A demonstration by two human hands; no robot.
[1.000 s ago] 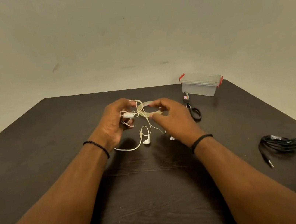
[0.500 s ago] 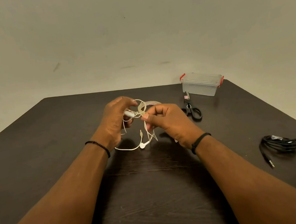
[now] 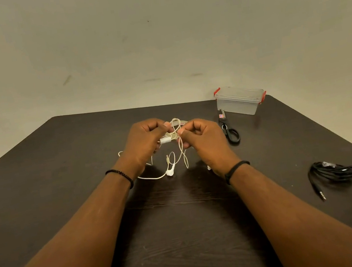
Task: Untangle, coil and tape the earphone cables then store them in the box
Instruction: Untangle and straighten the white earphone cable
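Note:
A tangled white earphone cable [image 3: 181, 153] hangs between both hands above the dark table [image 3: 61, 174]. My left hand [image 3: 144, 145] pinches the cable by its white remote piece. My right hand [image 3: 204, 142] pinches a strand at the top of the tangle. Loops droop down, and one white earbud [image 3: 170, 172] touches the table. A roll of clear tape [image 3: 180, 124] lies just behind the hands, mostly hidden. A black earphone cable [image 3: 331, 172] lies bundled at the right. The clear plastic box [image 3: 240, 102] with red clips stands shut at the far right.
Black-handled scissors [image 3: 230, 131] lie between the box and my right hand. The table's right edge runs close past the black cable. A plain wall rises behind the table.
My right hand moved from the tape roll to the tangle and now pinches a strand higher up. The loops hang longer and the earbud shifted slightly.

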